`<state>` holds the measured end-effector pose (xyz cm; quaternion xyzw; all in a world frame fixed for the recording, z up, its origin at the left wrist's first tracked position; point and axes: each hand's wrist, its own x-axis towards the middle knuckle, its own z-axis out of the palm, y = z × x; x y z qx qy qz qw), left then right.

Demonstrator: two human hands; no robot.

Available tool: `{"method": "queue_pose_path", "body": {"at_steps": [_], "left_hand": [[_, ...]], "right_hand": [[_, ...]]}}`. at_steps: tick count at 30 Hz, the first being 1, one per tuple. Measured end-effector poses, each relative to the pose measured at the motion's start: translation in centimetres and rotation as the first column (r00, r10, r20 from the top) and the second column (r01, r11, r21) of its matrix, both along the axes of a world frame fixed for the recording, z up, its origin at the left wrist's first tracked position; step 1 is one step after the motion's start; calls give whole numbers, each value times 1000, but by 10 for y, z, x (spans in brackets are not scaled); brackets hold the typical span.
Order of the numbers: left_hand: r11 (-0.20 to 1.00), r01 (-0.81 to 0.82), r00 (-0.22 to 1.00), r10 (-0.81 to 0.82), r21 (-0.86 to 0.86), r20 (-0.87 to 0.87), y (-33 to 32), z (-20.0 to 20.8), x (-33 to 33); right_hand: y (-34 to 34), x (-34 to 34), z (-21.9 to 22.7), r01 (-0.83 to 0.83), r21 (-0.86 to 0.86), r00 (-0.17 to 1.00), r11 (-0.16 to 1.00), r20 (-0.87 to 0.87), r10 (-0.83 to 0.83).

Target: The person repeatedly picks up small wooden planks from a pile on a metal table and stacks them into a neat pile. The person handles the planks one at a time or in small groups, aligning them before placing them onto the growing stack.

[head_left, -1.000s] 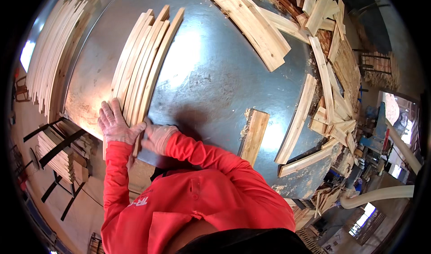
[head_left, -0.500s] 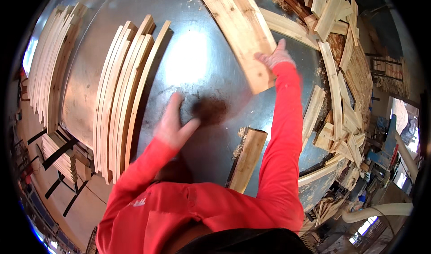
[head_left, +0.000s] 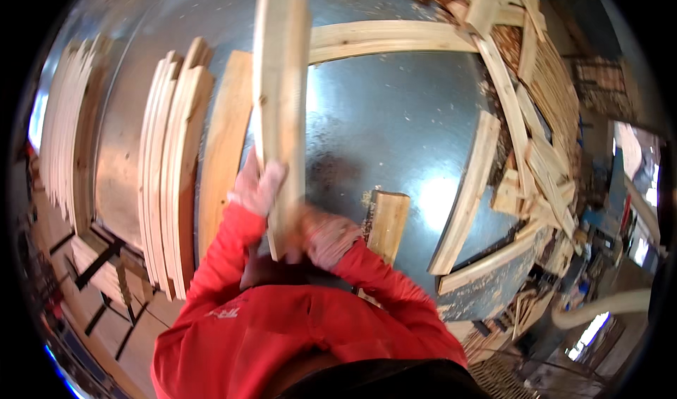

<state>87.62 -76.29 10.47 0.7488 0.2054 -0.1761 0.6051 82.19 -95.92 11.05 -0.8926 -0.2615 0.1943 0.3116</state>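
Note:
My left hand is closed on the left side of pale wooden boards, its thumb across their near part. They look like a pair held together and tilted up on edge, though blur hides the exact join. At their near end my right hand is wrapped around the right side, its fingers smeared by motion. Just left of them a wider single board lies with its broad face showing. Close by my right wrist a short wooden block rests on the metal table.
Two groups of boards on edge, a nearer stack and a farther stack, stand to the left. A long board lies across the far side. On the right are another board and a heap of offcuts, with sawdust around.
My right hand has drawn the boards in from the far right, and my left hand has taken hold too. The single board beside the left stack now shows its broad face.

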Motion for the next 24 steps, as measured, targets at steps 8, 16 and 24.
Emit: {"method": "queue_pose_path", "body": {"at_steps": [8,16,24], "left_hand": [[953,-34,986,-17,303,165,-37,-2,-21],[946,-271,960,278,-179,15,9,-9,-61],[971,52,995,-69,235,67,41,-17,-87]], "right_hand": [[-50,307,21,126,-821,749,558,447,489],[-78,317,-20,-48,-840,821,541,275,501],[-15,63,-52,-463,-753,68,468,496,866]]}}
